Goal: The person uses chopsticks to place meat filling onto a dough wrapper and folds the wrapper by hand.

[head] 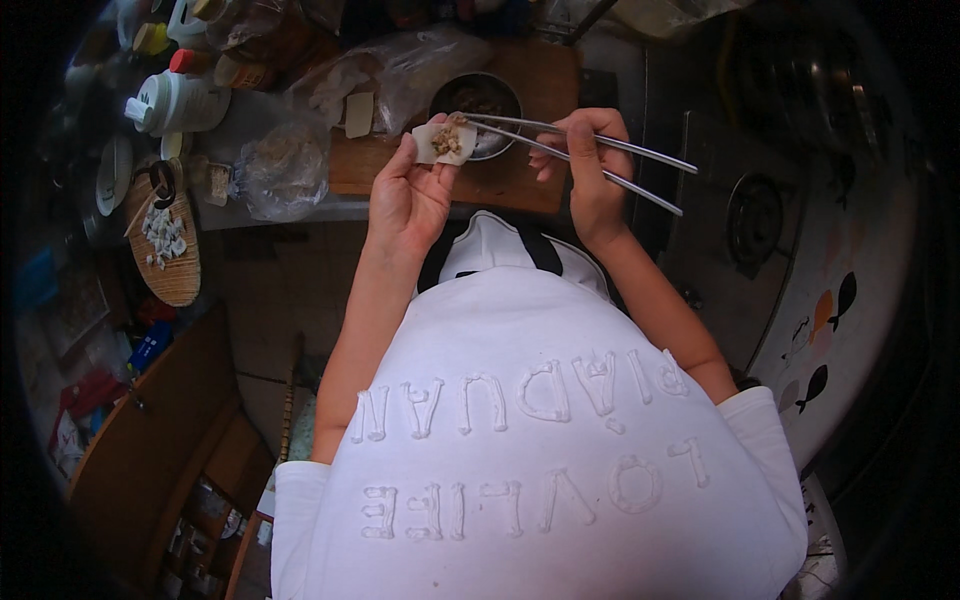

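Observation:
My left hand (412, 195) holds up a square dough wrapper (464, 139) between its thumb and fingers, with a small heap of minced filling (446, 140) on it. My right hand (596, 165) grips a pair of metal chopsticks (637, 153), whose tips reach left to the wrapper's upper edge and seem to have a bit of filling on them. Behind the wrapper, a round metal bowl (475, 75) with filling inside stands on a brown wooden board (525, 184). Left of the bowl, a pale flat piece, perhaps another wrapper (359, 115), lies beside a clear plastic bag (424, 64).
A second knotted plastic bag (281, 169) lies left of the board. Farther left are a white plastic bottle (184, 103), a red-capped jar (189, 61) and a woven oval tray (169, 277) with small white pieces. A stove burner (754, 217) is at the right, an open wooden cabinet door (150, 427) at lower left.

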The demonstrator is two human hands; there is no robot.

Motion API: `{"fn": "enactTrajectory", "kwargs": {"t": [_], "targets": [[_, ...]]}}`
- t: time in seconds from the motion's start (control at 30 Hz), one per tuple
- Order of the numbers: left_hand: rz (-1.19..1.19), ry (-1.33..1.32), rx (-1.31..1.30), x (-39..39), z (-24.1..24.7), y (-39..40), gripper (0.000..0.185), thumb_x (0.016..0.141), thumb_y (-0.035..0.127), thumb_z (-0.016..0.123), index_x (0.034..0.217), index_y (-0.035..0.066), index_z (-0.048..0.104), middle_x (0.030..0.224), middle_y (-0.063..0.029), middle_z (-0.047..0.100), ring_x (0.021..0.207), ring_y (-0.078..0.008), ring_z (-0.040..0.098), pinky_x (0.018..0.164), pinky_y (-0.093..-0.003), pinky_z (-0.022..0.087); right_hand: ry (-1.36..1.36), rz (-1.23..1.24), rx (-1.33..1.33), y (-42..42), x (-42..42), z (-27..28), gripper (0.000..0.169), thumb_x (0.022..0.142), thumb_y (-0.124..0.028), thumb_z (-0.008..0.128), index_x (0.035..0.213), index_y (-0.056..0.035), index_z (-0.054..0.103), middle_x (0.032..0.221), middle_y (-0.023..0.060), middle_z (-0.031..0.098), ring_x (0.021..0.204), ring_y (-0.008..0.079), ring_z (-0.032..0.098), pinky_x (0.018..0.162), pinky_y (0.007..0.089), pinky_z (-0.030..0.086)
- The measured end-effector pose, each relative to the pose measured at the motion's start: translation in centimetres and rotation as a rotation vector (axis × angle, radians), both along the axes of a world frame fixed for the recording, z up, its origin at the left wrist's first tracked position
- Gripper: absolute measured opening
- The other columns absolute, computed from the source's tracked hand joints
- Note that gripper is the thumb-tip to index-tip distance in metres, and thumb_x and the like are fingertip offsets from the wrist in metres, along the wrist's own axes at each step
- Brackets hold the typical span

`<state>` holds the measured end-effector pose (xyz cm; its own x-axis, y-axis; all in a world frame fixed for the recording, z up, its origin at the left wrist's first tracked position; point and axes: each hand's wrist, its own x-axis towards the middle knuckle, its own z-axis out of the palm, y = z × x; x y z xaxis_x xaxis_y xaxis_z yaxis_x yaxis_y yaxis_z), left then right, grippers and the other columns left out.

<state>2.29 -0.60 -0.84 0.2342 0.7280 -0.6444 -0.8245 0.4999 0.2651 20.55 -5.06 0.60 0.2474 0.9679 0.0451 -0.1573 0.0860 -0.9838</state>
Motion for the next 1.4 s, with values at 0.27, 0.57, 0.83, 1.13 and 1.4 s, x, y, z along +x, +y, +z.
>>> {"fn": "enactTrajectory", "kwargs": {"t": [0.27, 0.57, 0.83, 1.13, 1.4], "targets": [[-0.004, -0.115, 0.027, -1.1, -0.8, -0.1, 0.046, 0.101, 0.019, 0.033, 0.137, -0.009, 0.029, 0.141, -0.0257, 0.036, 0.129, -0.0334, 0.04, 0.11, -0.043, 0.035, -0.055, -0.073, -0.048, 0.8, 0.6, -1.0, 0.012, 0.099, -0.018, 0.047, 0.095, -0.0071, 0.049, 0.076, 0.0056, 0.059, 0.064, 0.0097, 0.057, 0.054, 0.0215, 0.046], [-0.061, -0.159, 0.001, -1.8, 0.3, -0.2, 0.05, 0.102, 0.03, 0.027, 0.133, -0.009, 0.035, 0.136, -0.0257, 0.041, 0.127, -0.0333, 0.042, 0.107, -0.0444, 0.038, -1.084, 0.292, 0.486, 3.2, 0.9, -9.1, 0.023, 0.077, -0.018, 0.07, 0.098, -0.0099, 0.065, 0.1, 0.0061, 0.061, 0.097, 0.0254, 0.057, 0.085, 0.0382, 0.045], [-0.127, -0.15, 0.022, -2.3, 1.0, 0.0, 0.05, 0.103, 0.03, 0.026, 0.132, -0.009, 0.036, 0.136, -0.0252, 0.042, 0.126, -0.0334, 0.044, 0.104, -0.0453, 0.041, -1.263, 0.473, 0.456, 4.0, 3.3, -10.3, 0.057, 0.074, -0.032, 0.07, 0.129, -0.0285, 0.053, 0.132, 0.0052, 0.046, 0.124, 0.0283, 0.041, 0.107, 0.0461, 0.03], [-0.166, -0.185, 0.041, -2.2, 1.0, 0.5, 0.053, 0.102, 0.029, 0.028, 0.139, -0.009, 0.026, 0.141, -0.0278, 0.033, 0.126, -0.035, 0.043, 0.105, -0.0437, 0.041, -1.246, 0.295, 0.298, 3.6, 4.6, -7.2, 0.058, 0.077, -0.008, 0.064, 0.132, -0.0194, 0.049, 0.136, 0.0081, 0.044, 0.127, 0.0292, 0.039, 0.11, 0.0442, 0.025], [-0.319, -0.362, 0.051, -1.3, 3.8, 0.6, 0.049, 0.102, 0.03, 0.029, 0.133, -0.006, 0.034, 0.132, -0.0241, 0.044, 0.118, -0.0327, 0.052, 0.098, -0.0425, 0.048, -0.744, 0.437, 0.447, 3.8, 1.1, 2.4, 0.023, 0.074, -0.008, 0.071, 0.096, -0.0132, 0.065, 0.125, 0.005, 0.054, 0.121, 0.0275, 0.044, 0.102, 0.0396, 0.031]]}}
